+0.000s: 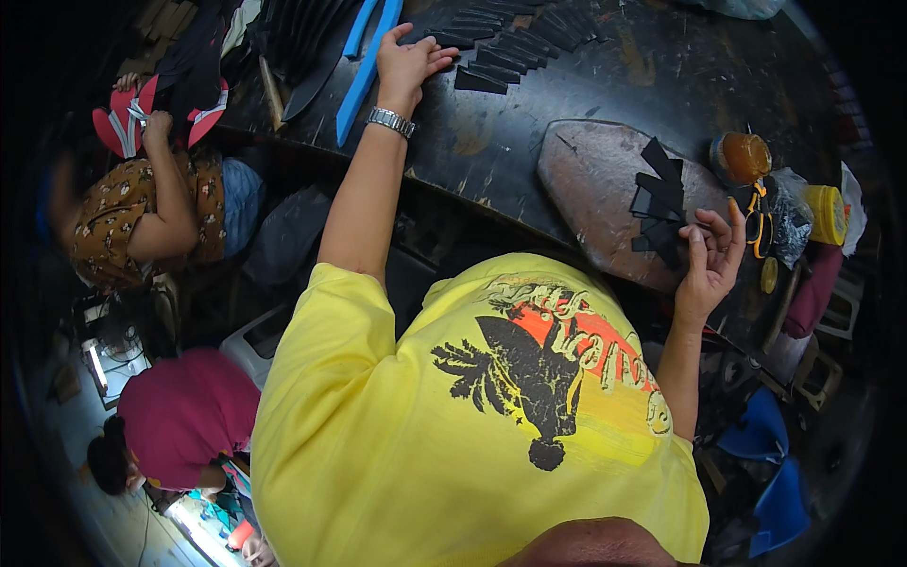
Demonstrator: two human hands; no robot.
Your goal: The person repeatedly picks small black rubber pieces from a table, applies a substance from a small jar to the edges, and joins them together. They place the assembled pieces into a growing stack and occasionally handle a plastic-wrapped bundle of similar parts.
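1. A dark, scuffed tabletop (586, 66) filled a crowded workshop.
2. The left hand (408, 59) lay flat, fingers spread, on a row of black strips (501, 52).
3. The right hand (710, 260), its grip loosely apart, touched stacked black pieces (658, 203) on a worn slab (590, 184).
4. Seemingly mid-sorting; picking the next strip would need a pinch.

Craft workshop: scarred dark workbench (567, 85), rows of cut black strips (510, 47), glue jar (742, 157), co-workers seated nearby.

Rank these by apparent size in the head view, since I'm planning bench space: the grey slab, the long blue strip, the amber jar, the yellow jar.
1. Grey slab
2. Blue strip
3. Amber jar and yellow jar: look alike, and fisheye bending near the rim leaves them unranked.
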